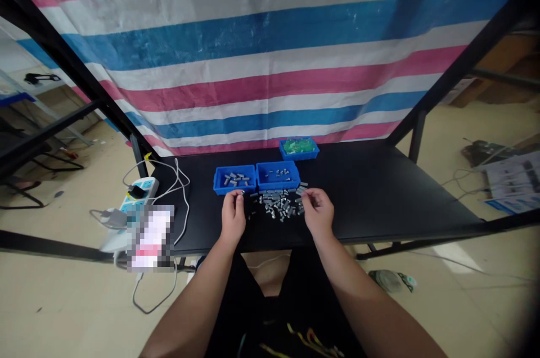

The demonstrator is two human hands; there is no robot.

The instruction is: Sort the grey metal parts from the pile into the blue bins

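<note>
My left hand (233, 216) is closed in a pinch in front of the left blue bin. A small shiny metal piece (242, 193) shows at its fingertips, too small to name more exactly. Beside the right edge of a loose pile of small metal parts (280, 204), my right hand (319, 213) has its fingers curled together; whether they grip a part is hidden. The pile mixes short grey cylinders and smaller shiny pieces. Behind it, the left blue bin (216, 182) holds several grey cylinders, and the right blue bin (276, 184) holds a few small screw-like pieces.
A third blue bin (310, 154) with green pieces stands at the back of the black table (379, 195). On the left edge are a power strip (145, 186), white cables (185, 200) and a blurred-out phone-like object (154, 234). Striped sheeting (270, 66) hangs behind.
</note>
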